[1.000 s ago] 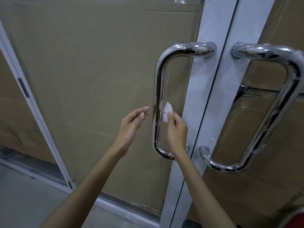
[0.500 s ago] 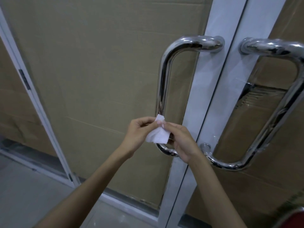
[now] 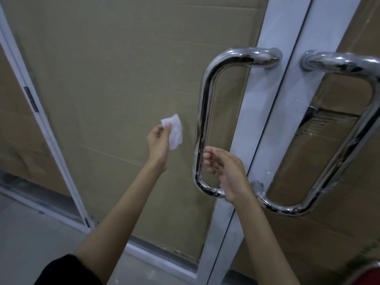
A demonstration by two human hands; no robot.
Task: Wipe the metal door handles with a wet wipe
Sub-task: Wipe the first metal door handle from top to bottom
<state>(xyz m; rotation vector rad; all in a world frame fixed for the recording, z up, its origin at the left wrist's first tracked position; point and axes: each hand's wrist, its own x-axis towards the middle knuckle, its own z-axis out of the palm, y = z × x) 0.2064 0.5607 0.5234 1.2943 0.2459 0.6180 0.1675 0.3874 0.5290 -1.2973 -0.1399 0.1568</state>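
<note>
The left hand [image 3: 157, 144] pinches the wet wipe [image 3: 174, 131] just left of the left door handle [image 3: 202, 124], not touching it. The right hand [image 3: 227, 171] is empty, fingers loosely spread, beside the bar. Best to wrap the wipe around the bar and slide along its length, then treat the right door handle [image 3: 349, 140] likewise.

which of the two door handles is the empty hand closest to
The left-door handle. The right hand, empty, is right at its lower bar, while the right-door handle stands farther off. The left hand holds the wipe.
</note>
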